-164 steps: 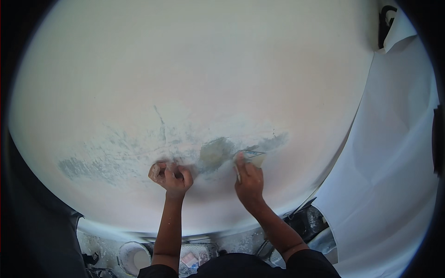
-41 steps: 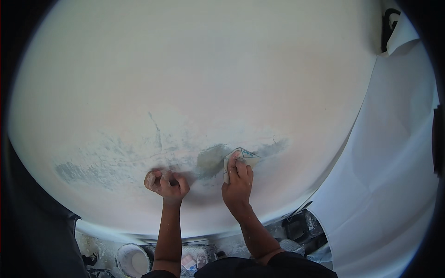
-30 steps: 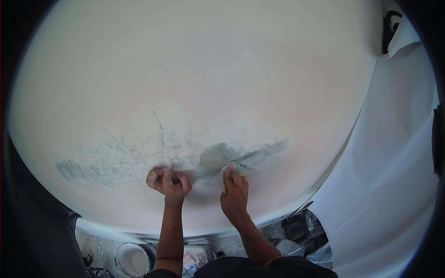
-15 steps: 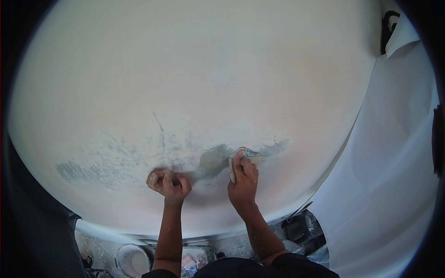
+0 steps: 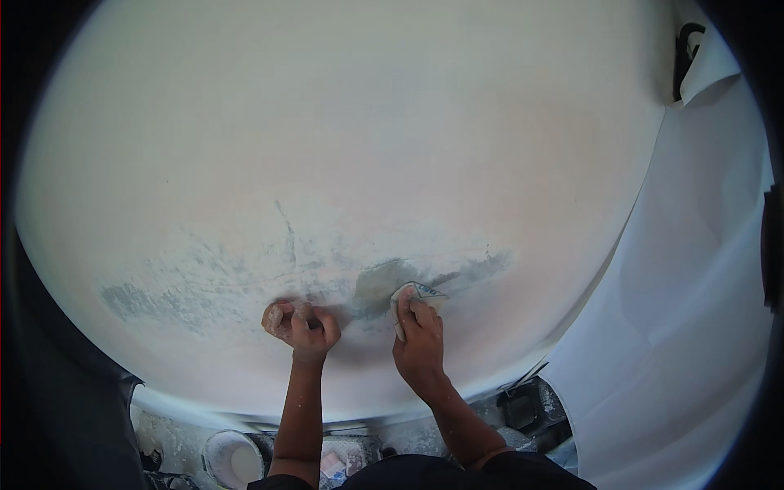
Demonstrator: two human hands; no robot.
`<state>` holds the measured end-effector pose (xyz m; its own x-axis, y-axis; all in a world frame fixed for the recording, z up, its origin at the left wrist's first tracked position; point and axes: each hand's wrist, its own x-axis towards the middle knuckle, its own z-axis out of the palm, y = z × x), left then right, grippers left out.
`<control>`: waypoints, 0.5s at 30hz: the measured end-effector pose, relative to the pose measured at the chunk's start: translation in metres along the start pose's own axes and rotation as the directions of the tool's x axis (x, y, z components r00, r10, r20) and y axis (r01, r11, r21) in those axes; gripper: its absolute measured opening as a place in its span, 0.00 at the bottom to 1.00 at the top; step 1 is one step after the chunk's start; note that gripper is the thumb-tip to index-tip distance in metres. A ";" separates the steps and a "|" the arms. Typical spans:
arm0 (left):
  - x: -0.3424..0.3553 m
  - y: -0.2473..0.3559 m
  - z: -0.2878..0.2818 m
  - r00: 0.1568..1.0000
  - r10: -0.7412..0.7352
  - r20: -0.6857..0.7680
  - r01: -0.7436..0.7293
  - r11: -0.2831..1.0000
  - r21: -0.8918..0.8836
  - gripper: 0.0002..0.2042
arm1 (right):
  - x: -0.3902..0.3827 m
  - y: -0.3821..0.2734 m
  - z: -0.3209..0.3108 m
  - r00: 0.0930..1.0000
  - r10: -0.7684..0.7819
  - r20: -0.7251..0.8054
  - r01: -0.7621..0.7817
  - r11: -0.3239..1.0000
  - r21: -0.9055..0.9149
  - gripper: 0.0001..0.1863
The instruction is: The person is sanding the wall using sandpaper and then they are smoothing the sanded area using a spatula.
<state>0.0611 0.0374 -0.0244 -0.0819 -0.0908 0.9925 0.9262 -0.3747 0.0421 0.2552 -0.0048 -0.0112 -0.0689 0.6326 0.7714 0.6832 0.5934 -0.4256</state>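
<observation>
Clock directions are taking the dark grey-green, irregular smooth patch (image 5: pixel 378 279) on the large, pale cream-and-pink curved panel (image 5: pixel 367 139) as centre; 12 is pointing away from me.

Right hand (image 5: pixel 419 333): I am pinching a folded, off-white, paper-like sheet with blue-green print (image 5: pixel 428 291) between thumb and fingers and pressing it to the panel. The sheet is lying at 4 o'clock, just beside the patch.

Left hand (image 5: pixel 301 327): I am resting it at 8 o'clock with the fingers curled and dusted whitish. Whether it is gripping anything is not showing, so I cannot tell.

Grey, scuffed streaks (image 5: pixel 135 302) are spreading at 9 o'clock; a narrow dark streak (image 5: pixel 486 263) is running between 2 and 3. A round, whitish plastic bucket (image 5: pixel 210 459) is standing at 7, below the panel edge, and a smooth white hanging cover (image 5: pixel 670 286) is draping at 3.

Technique, in my judgement: I should be laying the sheet flat and following the panel's curve, not digging in with its folded corner. I should be spreading light, even pressure across several fingers, since one fingertip would be risking a groove. I should be overlapping short strokes and blending past the patch's border, while steadying myself with the left hand clear of the stroke path.
</observation>
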 end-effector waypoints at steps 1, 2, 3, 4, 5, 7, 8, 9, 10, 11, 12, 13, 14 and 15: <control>0.001 0.000 -0.001 1.000 0.025 0.014 -0.025 0.999 0.031 0.13 | 0.005 0.000 -0.004 1.000 0.002 0.004 -0.002 1.000 0.002 0.37; 0.002 0.002 0.000 1.000 0.025 0.013 -0.025 0.999 0.028 0.13 | 0.017 0.003 -0.011 0.999 -0.016 -0.052 0.013 0.999 -0.049 0.37; 0.003 0.004 0.001 1.000 0.021 0.008 -0.021 0.999 0.033 0.13 | 0.023 0.005 -0.016 0.994 -0.035 -0.106 0.024 0.995 -0.101 0.37; 0.003 0.006 0.002 1.000 0.017 0.004 -0.018 0.999 0.037 0.13 | 0.018 0.006 -0.009 0.994 -0.017 -0.106 0.005 0.993 -0.114 0.38; 0.003 0.006 0.003 1.000 0.021 0.002 -0.021 0.999 0.033 0.13 | 0.005 0.005 -0.003 0.994 -0.017 -0.112 0.004 0.993 -0.115 0.38; -0.002 0.003 0.001 1.000 0.001 -0.002 -0.001 1.000 0.026 0.13 | -0.022 0.007 0.008 0.991 -0.012 0.131 0.010 1.000 0.015 0.39; -0.004 0.004 0.000 1.000 -0.003 0.009 0.003 1.000 0.022 0.13 | -0.030 0.011 0.007 0.991 -0.056 0.123 0.049 0.997 0.060 0.36; -0.004 0.004 0.001 1.000 -0.003 0.014 0.003 0.999 0.032 0.13 | -0.034 0.016 0.001 0.991 -0.044 0.129 0.037 0.998 0.058 0.36; -0.001 0.003 0.001 1.000 0.002 0.015 -0.003 0.999 0.048 0.13 | -0.032 0.022 -0.008 0.986 -0.028 0.163 -0.016 0.964 0.265 0.35; 0.002 0.003 0.000 1.000 0.003 0.025 -0.005 0.999 0.052 0.13 | -0.029 0.028 -0.017 0.980 -0.019 0.199 -0.076 0.885 0.459 0.33; 0.005 0.003 -0.002 0.999 0.015 0.036 -0.017 0.999 0.046 0.13 | -0.027 0.026 -0.027 0.986 0.028 0.163 -0.111 0.844 0.525 0.26; 0.006 0.003 -0.005 0.999 0.027 0.047 -0.029 0.999 0.042 0.13 | -0.029 0.023 -0.035 0.985 0.035 0.169 -0.121 0.839 0.531 0.26; 0.010 0.008 -0.003 1.000 0.019 0.016 -0.019 0.999 -0.046 0.13 | -0.030 0.023 -0.043 0.954 0.219 0.205 -0.299 0.662 0.688 0.22; 0.012 0.017 -0.009 1.000 0.021 0.022 -0.020 0.999 -0.050 0.13 | -0.033 0.024 -0.049 0.884 0.378 0.275 -0.429 0.420 0.800 0.18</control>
<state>0.0724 0.0220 -0.0126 -0.0546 -0.0783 0.9954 0.9082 -0.4182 0.0170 0.3098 -0.0356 -0.0234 -0.0024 0.9205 0.3907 -0.2653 0.3761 -0.8878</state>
